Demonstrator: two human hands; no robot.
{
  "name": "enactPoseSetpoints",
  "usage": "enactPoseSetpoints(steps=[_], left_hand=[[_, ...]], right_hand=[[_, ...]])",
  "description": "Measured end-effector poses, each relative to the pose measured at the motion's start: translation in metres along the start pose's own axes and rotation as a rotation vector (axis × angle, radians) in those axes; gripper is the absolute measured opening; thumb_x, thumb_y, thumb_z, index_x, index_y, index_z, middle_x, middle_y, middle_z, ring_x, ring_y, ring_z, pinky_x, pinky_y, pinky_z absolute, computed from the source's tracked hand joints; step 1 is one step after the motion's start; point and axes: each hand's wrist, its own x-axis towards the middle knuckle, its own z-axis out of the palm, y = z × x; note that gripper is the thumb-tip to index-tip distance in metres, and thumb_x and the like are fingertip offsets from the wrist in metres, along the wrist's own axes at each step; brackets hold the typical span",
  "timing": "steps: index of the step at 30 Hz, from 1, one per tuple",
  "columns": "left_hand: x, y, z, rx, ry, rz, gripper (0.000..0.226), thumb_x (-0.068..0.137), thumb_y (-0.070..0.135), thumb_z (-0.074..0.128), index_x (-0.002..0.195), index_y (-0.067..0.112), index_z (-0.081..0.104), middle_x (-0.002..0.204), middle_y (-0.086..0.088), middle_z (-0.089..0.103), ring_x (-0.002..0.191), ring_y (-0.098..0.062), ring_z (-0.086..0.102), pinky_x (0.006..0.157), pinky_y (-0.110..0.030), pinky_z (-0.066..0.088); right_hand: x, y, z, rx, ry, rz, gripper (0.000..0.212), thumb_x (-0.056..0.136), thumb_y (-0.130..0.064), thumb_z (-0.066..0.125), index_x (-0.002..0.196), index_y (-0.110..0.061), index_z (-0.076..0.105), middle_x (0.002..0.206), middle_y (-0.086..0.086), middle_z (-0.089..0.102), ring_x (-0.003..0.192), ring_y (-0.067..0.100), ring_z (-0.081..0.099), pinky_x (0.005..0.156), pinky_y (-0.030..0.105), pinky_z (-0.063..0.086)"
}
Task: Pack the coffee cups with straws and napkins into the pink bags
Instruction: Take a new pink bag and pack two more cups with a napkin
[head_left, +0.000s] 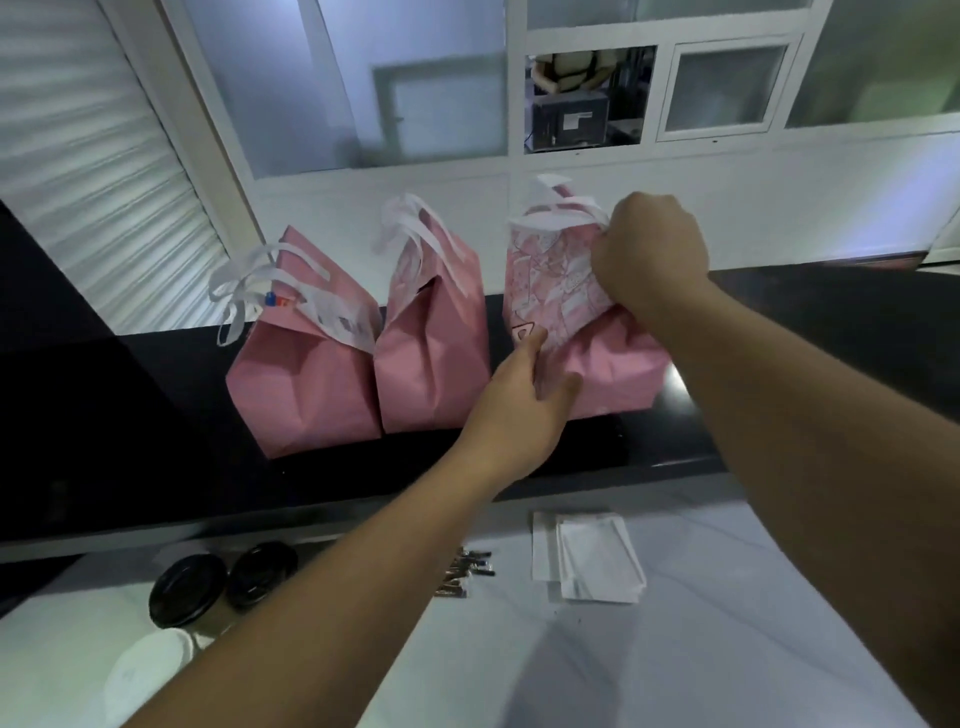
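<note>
The black counter ledge (779, 332) runs across in front of me, and below it lies the white worktop (727, 649). Three pink bags stand in a row on the ledge. The left bag (306, 384) has its white handles flopped over to the left and a printed slip hanging from its top. The middle bag (431, 358) stands just beside it, touching it, handles up. The right bag (613, 374) is the one I am working on.

My right hand (652, 254) is a closed fist gripping the patterned upper part of that bag, just under its white handles. My left hand (519, 395) rests against the bag's lower front, fingers fairly straight and pressed to the paper, thumb spread out.

On the worktop near me, a stack of white napkins (592, 556) lies to the right. Left of it sits a small bundle of dark wrapped sticks (465, 571), probably the straws, though they are too blurred to be sure. At the far left stand two coffee cups with black lids (223, 587), side by side, and below them a white lid (150, 675).
</note>
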Motion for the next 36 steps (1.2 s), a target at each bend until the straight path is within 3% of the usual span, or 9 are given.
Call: enactPoseSetpoints(steps=[8,11,14,18,23,26,28,31,36], left_hand=[[0.017,-0.022,-0.001,0.04,0.068,-0.065,0.068,0.106,0.041,0.055,0.164,0.027,0.025,0.165,0.002,0.04,0.146,-0.017,0.042,0.105,-0.023,0.031],[0.015,-0.027,-0.005,0.055,0.043,-0.09,0.069,0.104,0.043,0.057,0.164,0.029,0.025,0.165,0.001,0.039,0.145,-0.02,0.043,0.103,-0.025,0.033],[0.009,-0.029,-0.01,0.085,0.05,-0.084,0.066,0.103,0.039,0.058,0.162,0.028,0.03,0.163,-0.001,0.042,0.144,-0.021,0.045,0.105,-0.026,0.035],[-0.009,-0.023,-0.019,0.115,0.065,-0.005,0.061,0.101,0.035,0.057,0.157,0.025,0.038,0.157,0.002,0.048,0.136,-0.014,0.049,0.102,-0.023,0.035],[-0.037,-0.016,-0.024,0.169,0.028,0.047,0.06,0.099,0.037,0.059,0.156,0.026,0.04,0.155,0.002,0.048,0.138,-0.018,0.048,0.102,-0.025,0.034],[-0.052,-0.009,-0.015,0.312,-0.01,0.123,0.058,0.101,0.036,0.057,0.155,0.023,0.041,0.155,0.0,0.046,0.14,-0.021,0.045,0.107,-0.034,0.039],[-0.062,-0.006,-0.002,0.394,-0.057,0.153,0.056,0.101,0.035,0.057,0.153,0.021,0.043,0.155,-0.001,0.045,0.14,-0.026,0.044,0.112,-0.042,0.041],[-0.079,-0.003,0.026,0.51,-0.157,0.178,0.062,0.1,0.048,0.054,0.155,0.023,0.04,0.159,0.0,0.041,0.139,-0.029,0.043,0.11,-0.048,0.043],[-0.122,0.006,0.081,0.618,-0.297,0.263,0.068,0.101,0.057,0.049,0.157,0.023,0.036,0.162,0.001,0.038,0.142,-0.028,0.042,0.109,-0.047,0.043]], right_hand=[[0.019,-0.021,0.051,0.111,-0.097,0.023,0.026,0.092,-0.019,0.057,0.068,-0.013,0.049,0.075,0.008,0.058,0.072,0.033,0.06,0.061,0.034,0.042],[0.016,-0.019,0.049,0.08,-0.142,0.029,0.03,0.092,-0.029,0.059,0.068,-0.014,0.047,0.069,0.003,0.051,0.068,0.03,0.056,0.06,0.032,0.042],[0.01,-0.017,0.036,0.044,-0.159,0.003,0.032,0.092,-0.033,0.057,0.068,-0.014,0.048,0.067,0.002,0.05,0.056,0.022,0.048,0.049,0.025,0.029],[-0.015,-0.015,0.006,0.012,-0.101,-0.058,0.026,0.091,-0.034,0.057,0.077,-0.012,0.058,0.073,0.003,0.058,0.063,0.025,0.055,0.049,0.025,0.031],[-0.081,0.002,-0.018,-0.005,-0.08,-0.106,0.021,0.09,-0.035,0.054,0.081,-0.018,0.061,0.076,0.001,0.062,0.06,0.017,0.056,0.048,0.026,0.037],[-0.138,0.024,-0.016,-0.03,-0.134,-0.095,0.022,0.091,-0.035,0.051,0.092,-0.016,0.062,0.085,0.003,0.064,0.07,0.023,0.061,0.058,0.034,0.051],[-0.177,0.044,-0.015,-0.06,-0.163,-0.039,0.023,0.091,-0.035,0.052,0.096,-0.015,0.063,0.091,0.006,0.064,0.078,0.029,0.061,0.067,0.039,0.055],[-0.233,0.076,-0.018,-0.105,-0.205,0.076,0.019,0.093,-0.031,0.049,0.099,-0.017,0.061,0.094,0.007,0.067,0.082,0.034,0.062,0.066,0.04,0.054],[-0.317,0.127,-0.042,-0.183,-0.268,0.239,0.035,0.098,-0.039,0.049,0.129,-0.022,0.052,0.113,0.003,0.068,0.101,0.031,0.061,0.078,0.041,0.052]])
